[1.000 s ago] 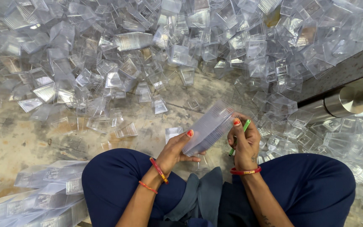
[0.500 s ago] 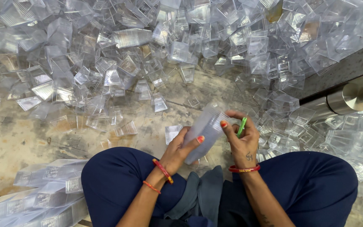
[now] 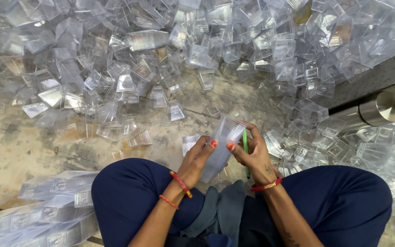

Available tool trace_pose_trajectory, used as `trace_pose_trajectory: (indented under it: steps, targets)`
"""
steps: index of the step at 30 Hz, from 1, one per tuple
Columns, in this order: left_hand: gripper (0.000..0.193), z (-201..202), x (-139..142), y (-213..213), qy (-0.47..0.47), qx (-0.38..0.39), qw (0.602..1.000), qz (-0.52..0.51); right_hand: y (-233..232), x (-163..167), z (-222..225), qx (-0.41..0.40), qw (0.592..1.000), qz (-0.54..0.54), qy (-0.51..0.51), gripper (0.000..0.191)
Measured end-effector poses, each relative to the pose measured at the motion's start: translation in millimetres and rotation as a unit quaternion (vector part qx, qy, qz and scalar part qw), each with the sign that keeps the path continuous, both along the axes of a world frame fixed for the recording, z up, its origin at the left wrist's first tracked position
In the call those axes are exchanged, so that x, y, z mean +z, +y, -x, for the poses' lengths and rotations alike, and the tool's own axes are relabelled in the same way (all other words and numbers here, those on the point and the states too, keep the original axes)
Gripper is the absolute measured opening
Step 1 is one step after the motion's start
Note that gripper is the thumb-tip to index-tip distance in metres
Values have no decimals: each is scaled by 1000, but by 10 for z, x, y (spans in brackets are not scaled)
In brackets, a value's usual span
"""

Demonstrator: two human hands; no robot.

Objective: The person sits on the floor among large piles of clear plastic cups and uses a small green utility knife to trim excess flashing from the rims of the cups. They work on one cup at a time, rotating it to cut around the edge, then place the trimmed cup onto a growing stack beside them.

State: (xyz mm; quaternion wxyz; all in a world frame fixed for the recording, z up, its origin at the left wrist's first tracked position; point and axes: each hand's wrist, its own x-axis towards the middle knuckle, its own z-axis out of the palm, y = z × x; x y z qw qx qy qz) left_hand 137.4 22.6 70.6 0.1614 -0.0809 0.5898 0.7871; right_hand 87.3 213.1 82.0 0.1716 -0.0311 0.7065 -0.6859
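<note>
While fingers (image 3: 213, 144) clamp cup stack (image 3: 220, 146), loose cups (image 3: 170, 68) crowd floor (image 3: 19, 151) ahead.

A worn, stained concrete floor (image 3: 24, 146) fills the view, blotched brown and grey; a grey stone ledge (image 3: 380, 73) runs diagonally at the right; beside it lies a brushed metal cylinder (image 3: 380, 110); light is even, glinting softly.

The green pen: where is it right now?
In the head view, the green pen is in the right hand, just right of the clear cup stack that both hands hold.
</note>
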Motion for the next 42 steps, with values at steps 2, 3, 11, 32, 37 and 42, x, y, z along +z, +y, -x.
trace_pose_trajectory:
  steps: [2,3,11,32,37,42]
  targets:
    - [50,17,4,-13,-28,17,999,-3,-17,17,16,8,1000,-13,-21,74]
    - [50,27,9,-16,-41,24,999,-5,-23,17,19,11,999,-20,-30,74]
    - [56,29,13,-4,-40,17,999,24,-20,-134,16,-51,995,58,-64,74]
    - [60,17,-130,-53,6,5,983,185,11,-229,27,-55,998,18,-8,63]
    - [52,20,-35,-75,21,18,984,175,-36,-208,12,-71,997,1,6,64]
    - [51,24,-28,-89,11,29,980,195,-62,-240,-1,-50,997,35,50,65]
